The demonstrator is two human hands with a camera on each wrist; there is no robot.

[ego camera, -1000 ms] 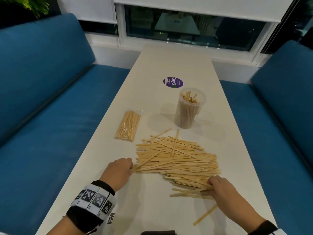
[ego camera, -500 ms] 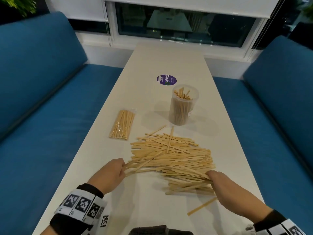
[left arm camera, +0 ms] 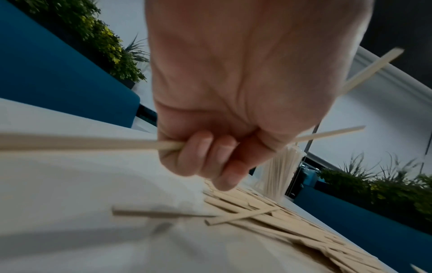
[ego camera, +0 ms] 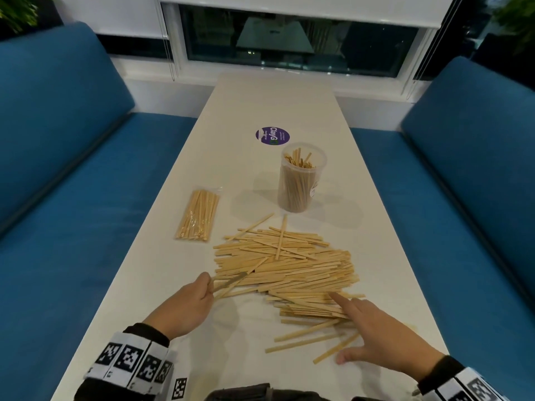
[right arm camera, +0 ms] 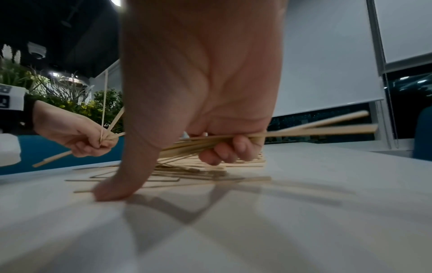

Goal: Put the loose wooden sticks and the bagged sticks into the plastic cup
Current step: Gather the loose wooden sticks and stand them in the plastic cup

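A wide pile of loose wooden sticks [ego camera: 285,269] lies across the white table [ego camera: 278,105]. My left hand [ego camera: 189,303] grips a few sticks [left arm camera: 70,145] at the pile's left end, its fingers [left arm camera: 210,158] curled round them; they fan out of the fist. My right hand [ego camera: 372,341] is at the pile's near right corner. Its curled fingers [right arm camera: 224,150] hold a bundle of sticks [right arm camera: 315,130], its thumb presses on the table and its index finger points over the pile. The bagged sticks [ego camera: 197,215] lie to the left. The plastic cup [ego camera: 301,178], part-filled with sticks, stands upright behind the pile.
A round purple sticker [ego camera: 272,135] sits on the table beyond the cup. Blue sofas [ego camera: 72,198] run along both long sides, the other one [ego camera: 463,212] on the right. A window [ego camera: 289,44] closes the far end. A few stray sticks [ego camera: 307,340] lie near the front edge.
My left hand has taken hold of a few sticks and raised their ends off the table. My right hand has spread out, thumb toward the near edge, and several sticks slid nearer.
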